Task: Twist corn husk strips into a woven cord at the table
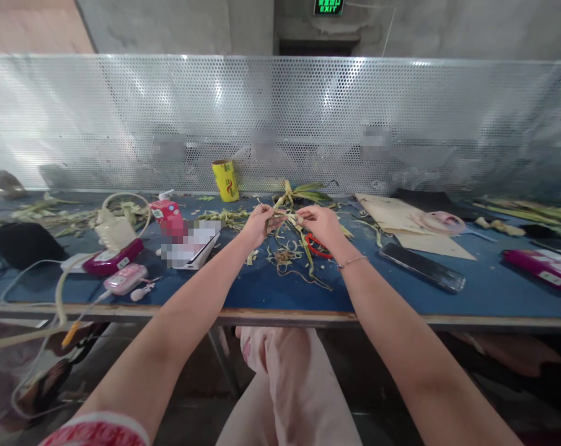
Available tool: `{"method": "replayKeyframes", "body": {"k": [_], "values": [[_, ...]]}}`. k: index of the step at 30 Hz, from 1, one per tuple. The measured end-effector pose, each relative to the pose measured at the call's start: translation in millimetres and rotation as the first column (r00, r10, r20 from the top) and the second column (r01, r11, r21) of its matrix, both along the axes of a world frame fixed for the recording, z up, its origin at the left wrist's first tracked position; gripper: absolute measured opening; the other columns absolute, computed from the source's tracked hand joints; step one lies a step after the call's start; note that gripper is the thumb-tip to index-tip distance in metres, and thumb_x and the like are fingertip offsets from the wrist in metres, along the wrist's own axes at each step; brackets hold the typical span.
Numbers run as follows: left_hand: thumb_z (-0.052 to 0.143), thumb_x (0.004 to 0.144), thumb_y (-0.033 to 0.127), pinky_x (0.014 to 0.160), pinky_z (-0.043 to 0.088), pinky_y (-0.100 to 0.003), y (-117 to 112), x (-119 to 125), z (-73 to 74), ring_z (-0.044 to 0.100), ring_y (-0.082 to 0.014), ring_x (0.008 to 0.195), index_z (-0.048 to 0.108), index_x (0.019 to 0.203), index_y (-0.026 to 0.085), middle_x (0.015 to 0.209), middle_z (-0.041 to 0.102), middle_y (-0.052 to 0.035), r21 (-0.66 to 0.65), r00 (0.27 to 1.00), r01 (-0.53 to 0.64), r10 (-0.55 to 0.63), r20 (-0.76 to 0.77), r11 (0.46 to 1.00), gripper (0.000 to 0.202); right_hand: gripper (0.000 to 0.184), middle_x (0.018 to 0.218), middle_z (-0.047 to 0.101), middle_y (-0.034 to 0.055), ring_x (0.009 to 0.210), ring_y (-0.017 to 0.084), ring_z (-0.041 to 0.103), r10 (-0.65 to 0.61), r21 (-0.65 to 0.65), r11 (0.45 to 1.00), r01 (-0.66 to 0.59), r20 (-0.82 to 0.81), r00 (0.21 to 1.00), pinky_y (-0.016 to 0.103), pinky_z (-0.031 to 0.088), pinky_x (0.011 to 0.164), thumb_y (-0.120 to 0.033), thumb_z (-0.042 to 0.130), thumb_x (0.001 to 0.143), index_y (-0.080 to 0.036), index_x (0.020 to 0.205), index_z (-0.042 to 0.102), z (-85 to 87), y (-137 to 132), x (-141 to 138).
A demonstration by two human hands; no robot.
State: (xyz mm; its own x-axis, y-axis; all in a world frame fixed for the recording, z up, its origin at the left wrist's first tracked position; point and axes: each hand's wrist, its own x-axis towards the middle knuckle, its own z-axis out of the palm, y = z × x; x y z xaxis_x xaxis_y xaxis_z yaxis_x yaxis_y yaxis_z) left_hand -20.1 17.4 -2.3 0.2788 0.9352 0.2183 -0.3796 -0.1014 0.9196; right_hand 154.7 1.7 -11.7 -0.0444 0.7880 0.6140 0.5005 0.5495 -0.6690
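Over the blue table, my left hand point(260, 225) and my right hand point(325, 227) meet, fingers pinched on a pale green plant-leaf strip point(289, 215) stretched between them. Its exact shape is too small to make out. Under my right hand lie red loop handles point(318, 249), probably of scissors, partly covered by the hand. Cut leaf scraps and a brown fibre tangle point(286, 255) are scattered below my hands. Just beyond them rests a bundle of green leaves with a pale stalk point(303, 192).
A yellow roll point(225, 181) stands by the perforated metal screen point(280, 111). To the left are a phone on a stand point(194, 244), a red carton point(167, 215) and cabled devices. On the right lie a dark phone point(422, 266), brown paper point(401, 223) and a purple case point(543, 267).
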Motion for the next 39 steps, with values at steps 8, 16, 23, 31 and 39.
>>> {"method": "replayKeyframes", "body": {"k": [8, 16, 23, 31, 39], "values": [[0.05, 0.081, 0.02, 0.077, 0.047, -0.03, -6, 6, -1.2, 0.064, -0.0125, 0.076, 0.036, 0.077, 0.019, 0.083, 0.063, -0.0016, 0.073, 0.997, 0.021, -0.015, -0.077, 0.997, 0.015, 0.02, 0.086, 0.07, 0.008, 0.082, 0.019, 0.066, 0.046, -0.024, 0.999, -0.047, -0.023, 0.999, 0.035, 0.051, 0.08, -0.018, 0.061, 0.07, -0.014, 0.089, 0.065, -3.0, 3, 1], [0.058, 0.074, 0.015, 0.07, 0.044, -0.023, -6, 16, -5.9, 0.056, -0.0104, 0.074, 0.043, 0.077, 0.019, 0.073, 0.054, 0.0022, 0.25, 0.986, 0.04, 0.002, -0.166, 0.967, 0.016, 0.023, 0.091, 0.067, 0.0073, 0.082, 0.016, 0.064, 0.045, 0.073, 0.996, -0.048, 0.052, 0.998, 0.031, 0.051, 0.076, -0.018, 0.061, 0.07, -0.016, 0.093, 0.06, -2.4, 0, -2], [0.056, 0.075, 0.019, 0.075, 0.044, -0.029, -9, 17, -7.6, 0.057, -0.0129, 0.072, 0.041, 0.08, 0.021, 0.075, 0.057, 0.0007, 0.221, 0.98, 0.117, -0.076, -0.185, 0.968, 0.016, 0.033, 0.077, 0.064, 0.0024, 0.068, 0.014, 0.061, 0.004, 0.042, 0.999, -0.009, 0.109, 0.994, 0.029, 0.05, 0.068, -0.016, 0.061, 0.066, -0.018, 0.098, 0.056, -2.7, -2, -2], [0.052, 0.078, 0.021, 0.069, 0.044, -0.027, -5, 14, -5.3, 0.056, -0.0112, 0.063, 0.037, 0.077, 0.021, 0.063, 0.055, 0.0026, 0.203, 0.99, 0.054, -0.026, -0.136, 0.978, 0.015, 0.03, 0.078, 0.062, 0.0024, 0.072, 0.014, 0.062, 0.113, -0.076, 0.99, -0.122, -0.109, 0.988, 0.031, 0.051, 0.072, -0.017, 0.055, 0.072, -0.018, 0.102, 0.051, -2.0, 1, -1], [0.046, 0.081, 0.019, 0.078, 0.042, -0.031, -3, 10, -5.3, 0.058, -0.0123, 0.065, 0.037, 0.08, 0.021, 0.067, 0.057, 0.0019, 0.195, 0.995, 0.025, -0.006, -0.099, 0.981, 0.009, 0.017, 0.085, 0.062, 0.005, 0.075, 0.014, 0.062, 0.087, -0.198, 0.969, -0.144, -0.272, 0.958, 0.029, 0.051, 0.068, -0.026, 0.045, 0.082, -0.019, 0.096, 0.052, 0.6, 0, -4]]}}
